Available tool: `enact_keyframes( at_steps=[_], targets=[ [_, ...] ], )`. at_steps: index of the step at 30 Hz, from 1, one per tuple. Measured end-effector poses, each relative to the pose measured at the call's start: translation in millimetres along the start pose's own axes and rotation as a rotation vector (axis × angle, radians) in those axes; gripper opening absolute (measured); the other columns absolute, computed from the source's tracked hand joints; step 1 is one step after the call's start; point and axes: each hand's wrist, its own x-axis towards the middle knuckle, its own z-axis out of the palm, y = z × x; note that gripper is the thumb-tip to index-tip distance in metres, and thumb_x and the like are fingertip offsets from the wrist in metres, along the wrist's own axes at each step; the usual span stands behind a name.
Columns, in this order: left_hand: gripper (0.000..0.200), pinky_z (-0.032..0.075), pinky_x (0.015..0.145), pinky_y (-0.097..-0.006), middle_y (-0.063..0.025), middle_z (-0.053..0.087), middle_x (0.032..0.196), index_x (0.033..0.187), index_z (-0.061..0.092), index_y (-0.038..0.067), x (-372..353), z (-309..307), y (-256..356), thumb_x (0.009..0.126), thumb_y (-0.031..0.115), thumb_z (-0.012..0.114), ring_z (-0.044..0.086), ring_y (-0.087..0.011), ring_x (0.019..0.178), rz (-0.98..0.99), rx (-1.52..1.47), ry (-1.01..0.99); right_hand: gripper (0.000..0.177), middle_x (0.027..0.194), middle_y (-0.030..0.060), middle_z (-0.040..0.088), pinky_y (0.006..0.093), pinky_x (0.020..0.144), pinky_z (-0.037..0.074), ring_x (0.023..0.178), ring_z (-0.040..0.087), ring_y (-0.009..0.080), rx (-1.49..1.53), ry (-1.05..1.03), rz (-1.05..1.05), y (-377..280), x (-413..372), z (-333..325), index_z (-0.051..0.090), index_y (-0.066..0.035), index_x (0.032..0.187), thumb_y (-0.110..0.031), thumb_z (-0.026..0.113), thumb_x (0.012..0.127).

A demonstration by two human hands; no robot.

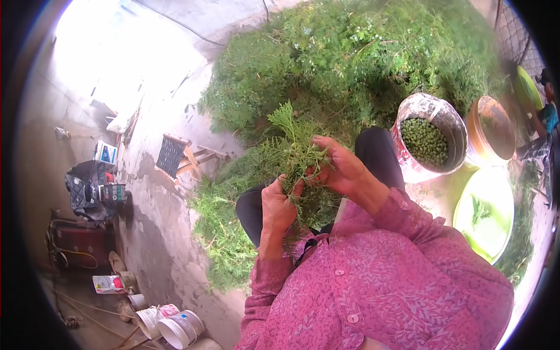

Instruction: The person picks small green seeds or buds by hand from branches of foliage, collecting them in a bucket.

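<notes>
A leafy green sprig (287, 131) is held up between my two hands, over my lap. My left hand (279, 204) is closed round its lower stems. Higher and to the right, my right hand (345, 169) has its fingers bent together at the sprig's side; whether a berry is between the fingertips is too small to tell. Beyond my right knee stands a bucket (408, 163) with many round green berries (424, 142) in it. More cut green branches (227, 227) lie around my legs.
A large heap of branches (350, 64) fills the far side. Right of the bucket are an orange-rimmed bucket (491, 131) and a lime-green basin (484, 213). A small folding stool (175, 157) stands left. White buckets (181, 329) lie lower left. Part of a person (548, 116) shows far right.
</notes>
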Motion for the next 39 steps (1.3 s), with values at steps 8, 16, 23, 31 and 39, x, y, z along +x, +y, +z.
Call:
enact_keyframes(
  at_steps=[8,16,23,31,39],
  targets=[
    [0.015,0.042,0.051,-0.0296,-0.0136,0.058,0.063,0.086,0.06,0.003,2,-4,11,0.08,0.017,0.062,0.056,-0.0245,0.052,0.063,0.158,0.016,0.021,0.086,0.0035,0.059,0.0282,0.056,0.046,0.068,0.055,0.0157,-0.023,0.049,0.003,-3,-4,1,0.052,-0.01,0.099,-0.027,0.047,0.089],
    [0.011,0.043,0.052,-0.0309,-0.0146,0.058,0.063,0.084,0.06,0.003,4,-13,29,0.078,0.013,0.062,0.057,-0.0271,0.054,0.094,0.288,0.03,0.013,0.091,0.0015,0.054,0.0254,0.061,0.045,0.077,0.052,0.0132,-0.053,0.045,-0.006,-9,-6,-6,0.053,-0.01,0.094,-0.019,0.051,0.085],
    [0.018,0.045,0.058,-0.036,-0.0166,0.06,0.073,0.084,0.059,0.006,7,-38,28,0.067,0.004,0.066,0.06,-0.0314,0.069,0.164,0.644,-0.017,0.01,0.085,0.0011,0.049,0.024,0.051,0.041,0.067,0.048,0.0115,-0.248,0.14,0.088,-3,-15,0,0.052,-0.01,0.091,-0.012,0.052,0.081],
    [0.026,0.046,0.058,-0.0366,-0.0165,0.061,0.077,0.088,0.059,0.007,-5,-55,34,0.064,0.004,0.068,0.06,-0.0292,0.068,0.178,0.847,0.041,0.008,0.064,-0.0001,0.044,0.0231,0.042,0.037,0.047,0.041,0.0078,-0.68,0.291,-0.026,-15,-35,-18,0.051,-0.005,0.083,-0.01,0.054,0.077],
    [0.038,0.043,0.071,-0.0253,-0.0061,0.06,0.094,0.103,0.058,0.0,-15,-92,30,0.076,0.025,0.067,0.054,-0.0135,0.078,-0.243,-0.022,0.398,0.007,0.067,0.0,0.055,0.0158,0.039,0.033,0.05,0.047,0.0045,-0.563,0.791,-0.956,-109,-96,-68,0.059,-0.009,0.08,-0.015,0.059,0.083]
  ],
)
